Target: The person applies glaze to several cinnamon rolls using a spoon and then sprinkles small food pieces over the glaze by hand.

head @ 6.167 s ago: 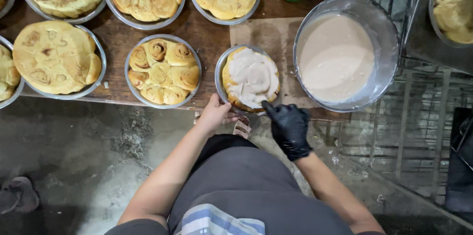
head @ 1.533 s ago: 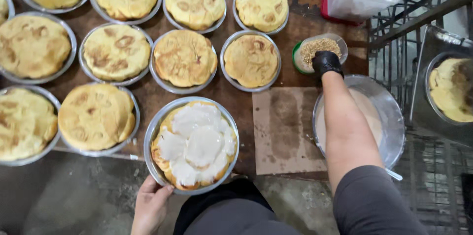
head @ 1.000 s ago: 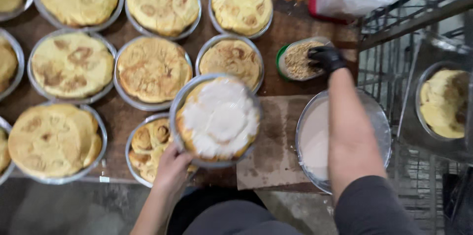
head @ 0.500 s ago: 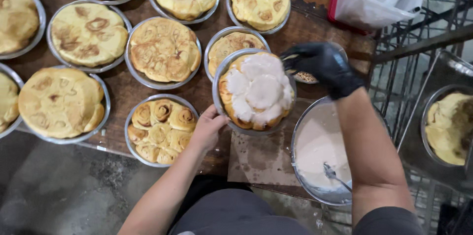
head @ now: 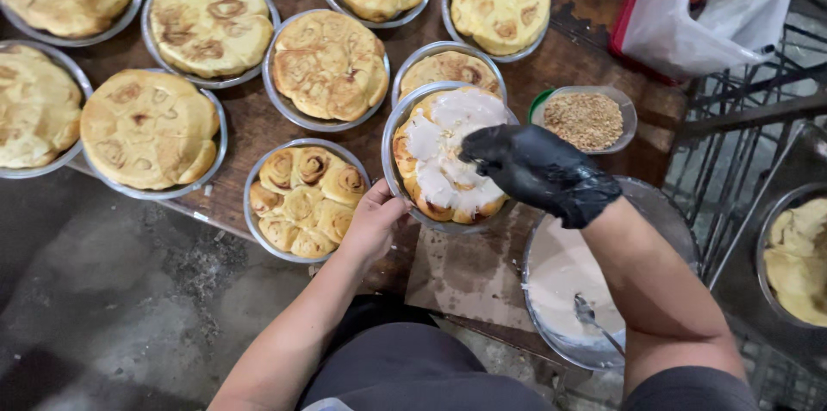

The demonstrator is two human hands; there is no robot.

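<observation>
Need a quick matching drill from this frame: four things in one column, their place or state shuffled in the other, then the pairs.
Things:
1. iced pan of rolls
2. tub of crumbs
3. bowl of white icing
4. white plastic bag

Place or state:
A. table's far right corner
B. spoon resting inside it
C. left hand holds its rim, gloved right hand above it
D. just right of the iced pan, with a green rim

Pairs: 1-C, 2-D, 3-B, 4-A
</observation>
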